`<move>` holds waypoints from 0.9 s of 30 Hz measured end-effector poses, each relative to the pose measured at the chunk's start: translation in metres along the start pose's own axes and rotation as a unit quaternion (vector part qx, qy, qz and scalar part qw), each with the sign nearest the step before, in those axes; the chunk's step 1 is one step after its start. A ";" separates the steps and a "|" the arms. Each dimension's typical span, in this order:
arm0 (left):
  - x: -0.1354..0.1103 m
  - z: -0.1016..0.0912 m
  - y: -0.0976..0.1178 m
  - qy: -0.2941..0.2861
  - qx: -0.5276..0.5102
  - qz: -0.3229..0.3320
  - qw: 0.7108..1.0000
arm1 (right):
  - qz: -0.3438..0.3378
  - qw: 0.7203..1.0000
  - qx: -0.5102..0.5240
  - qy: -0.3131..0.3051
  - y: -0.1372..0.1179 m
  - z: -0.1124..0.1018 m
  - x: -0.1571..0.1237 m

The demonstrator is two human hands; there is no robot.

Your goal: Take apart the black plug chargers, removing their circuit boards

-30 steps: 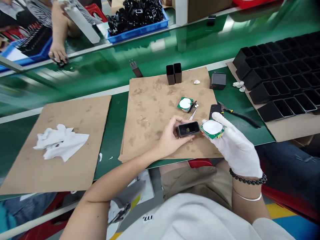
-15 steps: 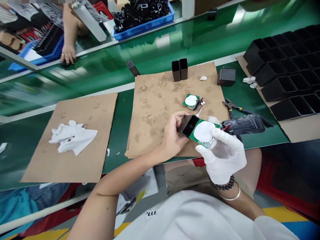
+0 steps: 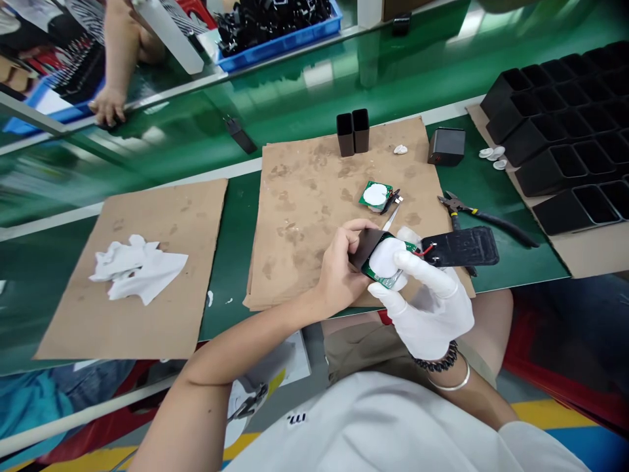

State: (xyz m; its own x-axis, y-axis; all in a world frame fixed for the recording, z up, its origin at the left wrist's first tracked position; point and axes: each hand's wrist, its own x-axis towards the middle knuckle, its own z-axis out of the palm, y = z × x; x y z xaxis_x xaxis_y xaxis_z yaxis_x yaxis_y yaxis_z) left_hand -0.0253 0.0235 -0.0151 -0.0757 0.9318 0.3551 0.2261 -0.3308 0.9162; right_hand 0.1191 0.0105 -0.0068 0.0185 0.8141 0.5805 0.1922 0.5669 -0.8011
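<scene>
My bare left hand (image 3: 340, 272) is closed around a black plastic case (image 3: 366, 249), its open end facing right. In my white-gloved right hand (image 3: 427, 301) is a green circuit board (image 3: 393, 278) with a round white pad (image 3: 386, 257) on top. The board's left part sits inside the mouth of the case, and gloved fingers pinch its right part. Red wires join the board to a black end plate (image 3: 462, 247) that sticks out to the right. Just beyond my hands, a second circuit board (image 3: 377, 195) with a white pad lies on the cardboard (image 3: 299, 229).
Two black cases (image 3: 352, 133) stand at the cardboard's back edge, near a closed black case (image 3: 447, 146). Cutting pliers (image 3: 459, 204) lie at right, before rows of black cases (image 3: 565, 167). White gloves (image 3: 137, 265) rest on the left cardboard. A co-worker's hand (image 3: 109, 105) is across the belt.
The board has slid left, deeper into the case, with my right hand and the end plate following. The black plug piece on the belt and the co-worker's hand have shifted left.
</scene>
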 end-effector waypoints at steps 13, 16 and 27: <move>0.003 -0.001 -0.010 -0.001 0.003 0.085 0.996 | -0.069 0.998 -0.004 0.001 -0.001 -0.001 0.009; 0.003 0.000 -0.011 0.006 0.006 0.089 0.996 | -0.067 0.998 -0.009 0.007 -0.002 0.000 0.010; 0.004 0.000 -0.011 0.016 -0.004 0.118 0.993 | -0.062 0.998 0.000 -0.006 -0.005 -0.003 0.009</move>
State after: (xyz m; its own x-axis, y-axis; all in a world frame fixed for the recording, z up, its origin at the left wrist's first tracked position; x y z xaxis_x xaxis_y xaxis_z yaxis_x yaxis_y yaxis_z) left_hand -0.0281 0.0309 -0.0237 -0.0516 0.8231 0.5656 0.2341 -0.5406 0.8080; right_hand 0.1209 0.0143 0.0032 -0.0163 0.7387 0.6739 0.1919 0.6638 -0.7229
